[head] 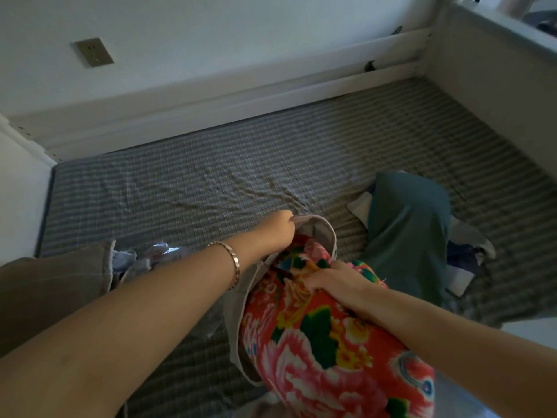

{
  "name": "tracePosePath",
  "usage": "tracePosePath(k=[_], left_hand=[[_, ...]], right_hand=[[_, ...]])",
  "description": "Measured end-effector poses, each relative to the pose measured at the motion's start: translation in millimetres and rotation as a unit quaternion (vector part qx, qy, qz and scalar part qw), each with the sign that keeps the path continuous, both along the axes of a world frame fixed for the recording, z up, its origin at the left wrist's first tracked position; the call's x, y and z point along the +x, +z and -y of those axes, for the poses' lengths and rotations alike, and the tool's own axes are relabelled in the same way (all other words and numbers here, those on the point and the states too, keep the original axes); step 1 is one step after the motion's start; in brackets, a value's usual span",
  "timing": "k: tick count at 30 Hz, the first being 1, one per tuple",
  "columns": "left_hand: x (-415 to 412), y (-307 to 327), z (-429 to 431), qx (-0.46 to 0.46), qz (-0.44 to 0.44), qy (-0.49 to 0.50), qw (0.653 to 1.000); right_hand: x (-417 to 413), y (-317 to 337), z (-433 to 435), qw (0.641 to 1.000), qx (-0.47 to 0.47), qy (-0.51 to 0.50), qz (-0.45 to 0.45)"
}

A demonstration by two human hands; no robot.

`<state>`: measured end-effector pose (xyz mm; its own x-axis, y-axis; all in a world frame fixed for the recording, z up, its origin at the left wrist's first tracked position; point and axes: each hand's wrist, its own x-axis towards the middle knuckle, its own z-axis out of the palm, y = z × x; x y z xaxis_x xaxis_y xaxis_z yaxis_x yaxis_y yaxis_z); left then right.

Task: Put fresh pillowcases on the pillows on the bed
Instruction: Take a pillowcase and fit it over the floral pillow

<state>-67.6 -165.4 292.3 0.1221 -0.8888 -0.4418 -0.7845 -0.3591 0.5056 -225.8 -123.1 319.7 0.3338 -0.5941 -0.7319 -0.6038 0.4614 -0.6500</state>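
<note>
A pillow (325,351) in bright red floral cloth lies at the near edge of the bed, its far end inside the mouth of a beige pillowcase (322,233). My left hand (278,229) grips the far rim of the pillowcase opening. My right hand (331,282) grips the floral pillow near its far end, fingers curled into the cloth. A second pillow in a teal cover (410,230) lies on the bed to the right.
The bed (211,182) has a wrinkled grey checked sheet. A brown cloth (51,294) and crumpled pale laundry (144,260) lie at the near left. White and dark blue cloths (464,260) sit by the teal pillow. White bed rails (241,95) line the far side.
</note>
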Motion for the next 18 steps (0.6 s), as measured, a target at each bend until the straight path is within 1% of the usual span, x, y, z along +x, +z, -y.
tracePosePath(k=[1,2,4,6,7,9,11,13,16,18], left_hand=[[-2,2,0,-0.004,-0.011,0.012,1.0],[-5,5,-1,0.005,-0.015,0.003,1.0],[-16,16,-9,0.045,-0.035,-0.045,0.997],[-30,28,-20,0.063,-0.126,-0.061,0.988],[-35,34,-26,0.052,-0.166,-0.059,0.983],[-35,40,-35,0.012,-0.199,-0.059,0.978],[-31,41,-39,-0.03,-0.197,-0.075,0.977],[-31,43,-43,-0.053,-0.186,-0.114,0.974],[-32,39,-51,-0.068,-0.195,-0.178,0.962],[-20,28,-55,-0.069,-0.172,-0.191,0.964]], right_hand=[[0,-1,1,1.0,0.001,-0.004,-0.001],[-1,-3,3,1.0,0.002,-0.007,0.002],[-2,-10,6,1.0,-0.006,-0.027,0.008],[-4,-18,11,0.998,-0.019,-0.057,0.019],[-7,-22,13,0.997,-0.025,-0.071,0.011],[-15,-26,15,0.995,-0.033,-0.092,-0.019],[-23,-31,17,0.99,-0.042,-0.13,-0.025],[-26,-34,18,0.986,-0.063,-0.155,-0.016],[-25,-35,19,0.988,-0.093,-0.125,0.005],[-25,-33,21,0.99,-0.086,-0.112,0.026]])
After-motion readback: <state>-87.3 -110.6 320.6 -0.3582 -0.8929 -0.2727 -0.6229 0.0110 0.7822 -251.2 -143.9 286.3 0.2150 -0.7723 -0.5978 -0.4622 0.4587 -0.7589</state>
